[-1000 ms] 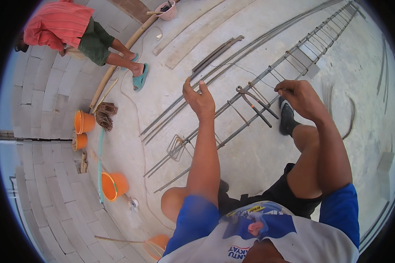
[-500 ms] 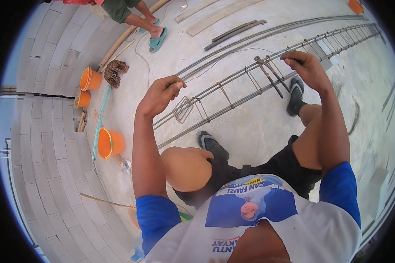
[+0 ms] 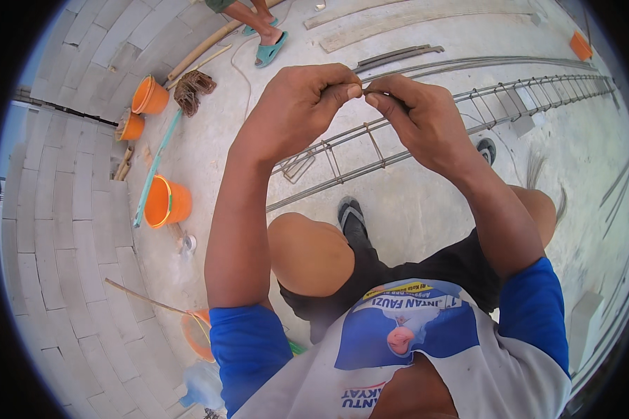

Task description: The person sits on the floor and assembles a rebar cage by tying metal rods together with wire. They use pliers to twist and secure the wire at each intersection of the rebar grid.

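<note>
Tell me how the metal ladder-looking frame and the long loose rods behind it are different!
The ladder-shaped frame has short crosspieces joining its long bars; the loose rods have none. The frame is wide, while the rods lie close together in a narrow bunch. The frame is nearer the person, and the rods are farther away. Both are long, thin-barred and greyish.

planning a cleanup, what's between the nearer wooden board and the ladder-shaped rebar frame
In the head view, dark metal bars and long thin rods lie between the wooden board and the rebar frame.
</note>
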Motion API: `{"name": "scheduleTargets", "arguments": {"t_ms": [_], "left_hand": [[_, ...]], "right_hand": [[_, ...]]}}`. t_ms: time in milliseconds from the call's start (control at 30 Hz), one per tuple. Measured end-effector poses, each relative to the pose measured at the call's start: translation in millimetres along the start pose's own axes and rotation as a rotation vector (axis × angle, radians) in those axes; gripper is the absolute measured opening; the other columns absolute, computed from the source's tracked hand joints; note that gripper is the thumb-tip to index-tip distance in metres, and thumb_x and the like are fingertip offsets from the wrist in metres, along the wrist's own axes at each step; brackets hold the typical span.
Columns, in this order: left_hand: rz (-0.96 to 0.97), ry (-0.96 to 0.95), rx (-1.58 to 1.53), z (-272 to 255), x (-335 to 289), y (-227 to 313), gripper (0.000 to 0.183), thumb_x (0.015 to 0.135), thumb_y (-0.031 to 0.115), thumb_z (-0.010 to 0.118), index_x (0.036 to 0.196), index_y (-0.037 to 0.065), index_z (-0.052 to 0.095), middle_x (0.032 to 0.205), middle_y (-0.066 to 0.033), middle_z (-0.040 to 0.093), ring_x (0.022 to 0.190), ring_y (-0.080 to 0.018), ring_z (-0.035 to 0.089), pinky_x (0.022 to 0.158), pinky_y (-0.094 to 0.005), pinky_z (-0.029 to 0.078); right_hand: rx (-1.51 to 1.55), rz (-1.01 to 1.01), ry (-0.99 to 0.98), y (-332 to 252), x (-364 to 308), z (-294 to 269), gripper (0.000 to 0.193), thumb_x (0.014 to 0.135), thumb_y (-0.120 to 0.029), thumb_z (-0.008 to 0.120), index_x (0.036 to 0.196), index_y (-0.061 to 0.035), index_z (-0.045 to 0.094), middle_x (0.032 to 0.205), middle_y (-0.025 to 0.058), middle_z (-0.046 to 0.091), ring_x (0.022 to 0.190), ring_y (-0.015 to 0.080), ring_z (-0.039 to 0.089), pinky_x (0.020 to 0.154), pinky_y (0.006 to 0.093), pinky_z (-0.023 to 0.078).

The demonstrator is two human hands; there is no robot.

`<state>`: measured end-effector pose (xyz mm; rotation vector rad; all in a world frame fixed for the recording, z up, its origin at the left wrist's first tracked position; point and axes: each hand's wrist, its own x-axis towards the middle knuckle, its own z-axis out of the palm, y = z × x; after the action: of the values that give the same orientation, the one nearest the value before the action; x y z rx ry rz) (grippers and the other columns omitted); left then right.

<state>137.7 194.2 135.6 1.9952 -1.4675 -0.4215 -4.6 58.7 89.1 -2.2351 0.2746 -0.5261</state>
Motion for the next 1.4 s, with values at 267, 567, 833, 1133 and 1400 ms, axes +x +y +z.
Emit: {"name": "scheduleTargets", "arguments": {"t_ms": [267, 567, 833, 1133, 1400], "left_hand": [[-0.117, -0.13, -0.35, 37, 39, -110, 0.035, 0.093, 0.03, 0.056, 0.111, 0.001, 0.064, 0.1, -0.0104, 0.065, 0.094, -0.0208, 0.057, 0.088, -0.035, 0.043], [-0.559, -0.067, -0.183, 209, 72, -306, 0.046, 0.091, 0.035, 0.055, 0.125, 0.003, 0.058, 0.115, -0.0179, 0.064, 0.107, -0.0326, 0.06, 0.094, -0.0383, 0.045], [-0.604, -0.185, -0.315, 249, 95, -320, 0.043, 0.083, 0.038, 0.064, 0.108, 0.003, 0.069, 0.094, -0.015, 0.069, 0.082, -0.0237, 0.064, 0.08, -0.035, 0.049], [-0.694, -0.226, -0.386, 260, 105, -329, 0.033, 0.081, 0.027, 0.068, 0.104, 0.005, 0.071, 0.085, -0.0097, 0.069, 0.078, -0.0189, 0.062, 0.073, -0.0335, 0.048], [-0.608, -0.102, -0.618, 264, 105, -339, 0.036, 0.083, 0.026, 0.067, 0.112, 0.005, 0.068, 0.088, -0.0082, 0.066, 0.078, -0.0172, 0.059, 0.075, -0.033, 0.047]], "right_hand": [[0.088, 0.295, -0.095, 51, 11, 31, 0.028, 0.094, -0.017, 0.048, 0.115, -0.0022, 0.06, 0.074, 0.014, 0.06, 0.058, 0.0218, 0.054, 0.058, 0.0351, 0.044], [0.662, 1.269, -0.032, 253, -31, 114, 0.037, 0.082, -0.005, 0.045, 0.116, 0.0036, 0.057, 0.071, 0.0047, 0.047, 0.049, 0.0134, 0.044, 0.038, 0.0268, 0.027], [0.496, 1.263, -0.118, 288, 18, 170, 0.033, 0.085, -0.004, 0.043, 0.113, 0.005, 0.057, 0.077, 0.0104, 0.053, 0.051, 0.0163, 0.049, 0.037, 0.0281, 0.031], [0.802, 1.246, -0.139, 316, 42, 206, 0.027, 0.089, -0.005, 0.048, 0.112, 0.0004, 0.059, 0.073, 0.0026, 0.051, 0.049, 0.0084, 0.045, 0.036, 0.0228, 0.028], [0.639, 1.088, -0.107, 303, 48, 217, 0.031, 0.089, -0.022, 0.06, 0.106, 0.0036, 0.064, 0.072, 0.0036, 0.055, 0.053, 0.0099, 0.046, 0.042, 0.0252, 0.033]]}}
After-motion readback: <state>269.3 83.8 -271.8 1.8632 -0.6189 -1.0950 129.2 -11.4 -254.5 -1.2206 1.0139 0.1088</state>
